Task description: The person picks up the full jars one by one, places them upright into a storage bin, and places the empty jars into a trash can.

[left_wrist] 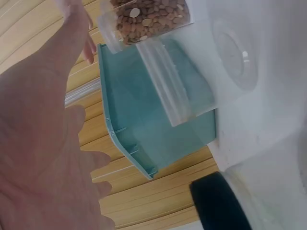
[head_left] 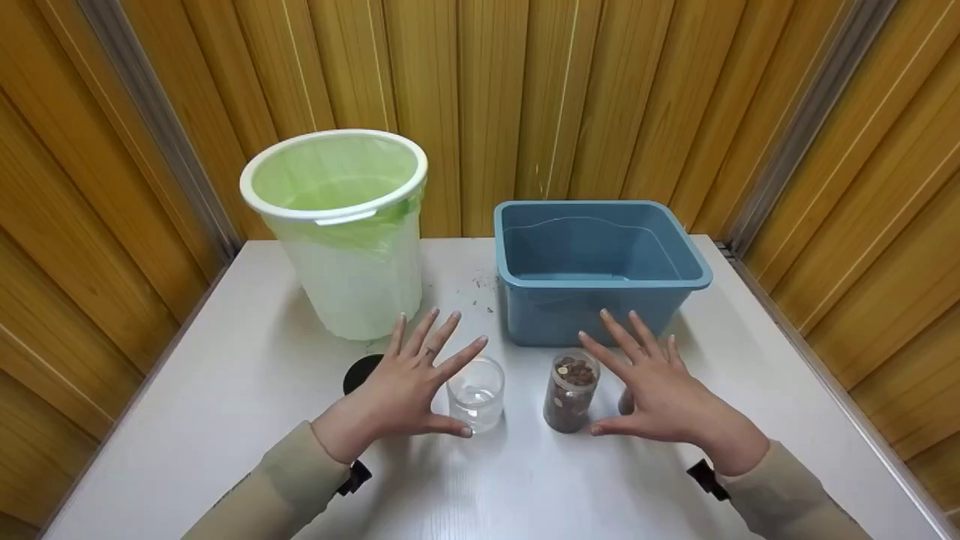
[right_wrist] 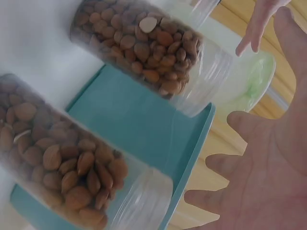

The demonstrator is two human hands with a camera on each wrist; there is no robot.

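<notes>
Two small clear jars stand on the white table [head_left: 225, 390] between my hands. The left one [head_left: 476, 394] is empty and has no lid. The right one [head_left: 570, 390] is full of almonds and also open at the top. My left hand [head_left: 409, 382] hovers just left of the empty jar, fingers spread straight, thumb tip by the jar's base. My right hand [head_left: 652, 394] is spread the same way just right of the almond jar. Neither hand grips anything. In the right wrist view the almond jar [right_wrist: 62, 158] shows close to my open palm [right_wrist: 273, 158].
A white bin [head_left: 337, 225] with a green liner stands at the back left. An empty blue tub [head_left: 585, 315] sits at the back right. A black lid [head_left: 358, 373] lies partly hidden behind my left hand. Wooden walls close in three sides.
</notes>
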